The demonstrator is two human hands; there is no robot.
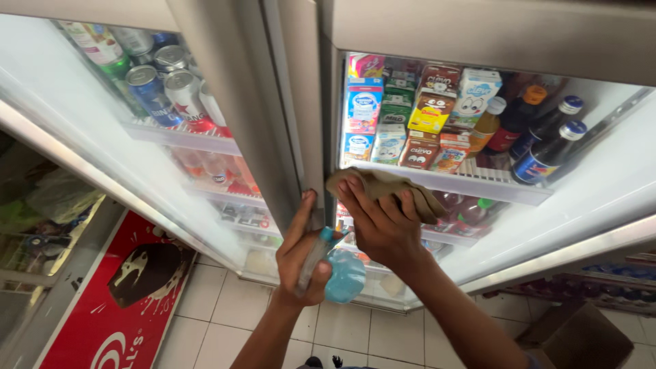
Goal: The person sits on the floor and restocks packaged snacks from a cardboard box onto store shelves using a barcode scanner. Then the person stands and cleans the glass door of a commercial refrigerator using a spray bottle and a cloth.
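Nearest, the left hand (304, 256) is wrapped around a blue spray bottle (339, 273), with its thumb laid up along the grey frame (301, 137) between the two fridge doors. Just right of it, the right hand (383, 222) presses a tan cloth (386, 188) flat against the glass of the right door (601, 178), fingers spread over the bunched fabric. Beyond the glass, a shelf holds drink cartons (410, 116) with dark bottles (547, 143) to their right; far left, cans (160, 82) stand behind the left door. Below lies a white tiled floor (225, 307). The bottle looks loosely gripped while that hand also leans on the frame, so it could slip and drop onto the tiles.
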